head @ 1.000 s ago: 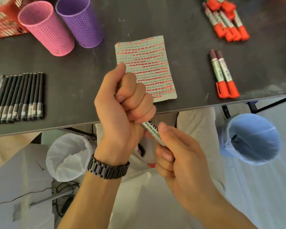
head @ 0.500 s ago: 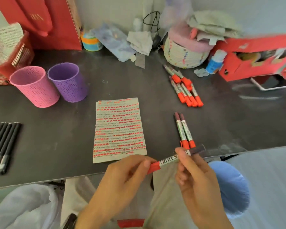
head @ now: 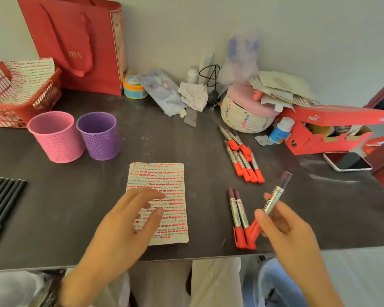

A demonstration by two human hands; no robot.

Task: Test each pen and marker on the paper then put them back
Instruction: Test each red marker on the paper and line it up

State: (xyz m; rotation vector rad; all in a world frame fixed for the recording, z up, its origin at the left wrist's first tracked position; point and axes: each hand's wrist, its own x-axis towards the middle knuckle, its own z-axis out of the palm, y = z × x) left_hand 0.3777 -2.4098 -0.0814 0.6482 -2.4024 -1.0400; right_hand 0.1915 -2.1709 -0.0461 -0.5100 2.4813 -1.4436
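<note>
Right hand [head: 284,231] pinches one marker [head: 274,199] between thumb and fingers, right of the paper [head: 164,180]. Its dark end tilts up and away; its orange end sits low, touching or just short of the pair of markers [head: 237,209] lying right of the paper on the table [head: 64,196]. Left hand [head: 124,220] is empty, fingers spread over the paper's near-left part; whether it presses the sheet cannot be told.

A careless set-down could knock the pair and send one rolling off the table edge just nearer than the paper. A loosely seated cap would likely let the tip dry out.

Half a second earlier both hands held the marker level, nearer than the paper at that edge. Since then the left has let go and moved over the sheet, and the marker has swung up to a slant.
</note>
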